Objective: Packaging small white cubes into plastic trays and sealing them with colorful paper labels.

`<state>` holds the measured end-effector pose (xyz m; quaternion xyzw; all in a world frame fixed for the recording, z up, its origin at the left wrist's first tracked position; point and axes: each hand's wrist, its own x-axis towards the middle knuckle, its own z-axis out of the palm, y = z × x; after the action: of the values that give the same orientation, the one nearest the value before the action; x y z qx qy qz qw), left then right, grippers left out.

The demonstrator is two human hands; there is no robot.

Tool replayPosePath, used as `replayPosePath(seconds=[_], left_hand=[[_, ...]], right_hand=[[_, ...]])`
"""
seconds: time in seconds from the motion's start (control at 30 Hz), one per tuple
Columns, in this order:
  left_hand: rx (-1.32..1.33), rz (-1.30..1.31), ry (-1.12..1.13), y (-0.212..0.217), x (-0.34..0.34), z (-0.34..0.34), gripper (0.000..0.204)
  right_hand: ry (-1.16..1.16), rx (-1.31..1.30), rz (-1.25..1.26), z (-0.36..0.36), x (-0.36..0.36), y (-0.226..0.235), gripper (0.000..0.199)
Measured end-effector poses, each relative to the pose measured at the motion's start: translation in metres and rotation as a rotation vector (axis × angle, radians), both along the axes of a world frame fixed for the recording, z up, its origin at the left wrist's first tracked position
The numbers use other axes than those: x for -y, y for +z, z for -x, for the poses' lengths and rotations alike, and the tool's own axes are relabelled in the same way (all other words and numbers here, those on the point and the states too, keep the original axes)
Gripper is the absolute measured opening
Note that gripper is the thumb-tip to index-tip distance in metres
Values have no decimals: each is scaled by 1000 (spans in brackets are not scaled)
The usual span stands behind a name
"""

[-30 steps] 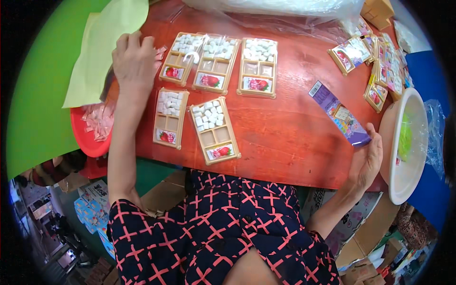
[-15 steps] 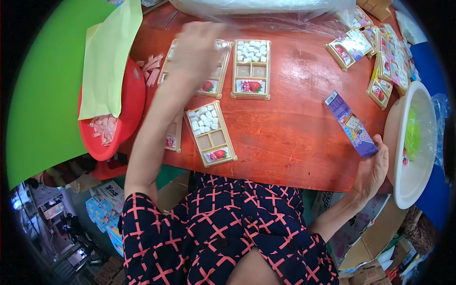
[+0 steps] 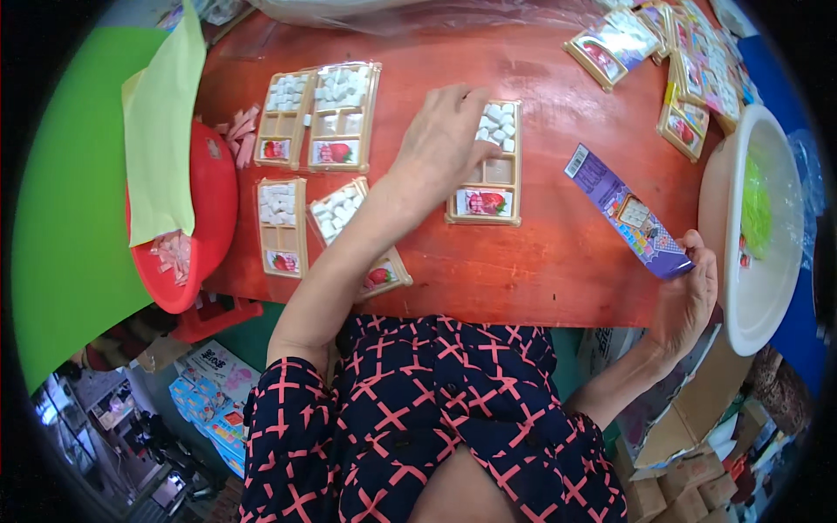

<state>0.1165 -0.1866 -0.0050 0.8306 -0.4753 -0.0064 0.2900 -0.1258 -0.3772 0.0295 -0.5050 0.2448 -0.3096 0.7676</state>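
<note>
My left hand (image 3: 442,139) reaches across the table, thumb and fingers closed on the left side of a gold-coloured compartment tray (image 3: 499,173). White cube-shaped pieces (image 3: 499,124) fill its far compartment; a small sachet with a strawberry picture (image 3: 482,202) lies in its near one. The hand hides part of the tray. At the right, my right hand (image 3: 695,277) pinches the near end of a long, flat purple carton sleeve (image 3: 629,213). Left of my left hand are similar trays, two at the back (image 3: 338,118) and two nearer (image 3: 281,228), one partly behind my forearm.
A red basin (image 3: 218,187) with pink sachets and a yellow-green sheet (image 3: 163,148) stands at the left. Loose pink sachets (image 3: 243,131) lie beside it. Packed trays (image 3: 684,122) pile up at the back right, near a white basin (image 3: 737,314). Clear plastic covers the far edge.
My left hand has moved right from the back left trays and taken hold of the separate tray. That tray has shifted right and toward me. My right hand still holds the purple sleeve.
</note>
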Motion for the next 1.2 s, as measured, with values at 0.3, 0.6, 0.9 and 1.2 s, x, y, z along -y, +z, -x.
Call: replayPosePath(seconds=[0.3,0.6,0.9,1.2], left_hand=[[243,-139,17,-11,-3,52,64],[132,-170,14,-17,9,45,86],[103,-120,-61,-17,26,36,81],[-67,-153,-52,-14,32,83,93]], right_hand=[[-74,37,-20,12,-1,7,18],[38,36,-25,12,3,3,18],[48,-55,-18,1,2,19,28],[115,-86,-146,-7,5,31,35]])
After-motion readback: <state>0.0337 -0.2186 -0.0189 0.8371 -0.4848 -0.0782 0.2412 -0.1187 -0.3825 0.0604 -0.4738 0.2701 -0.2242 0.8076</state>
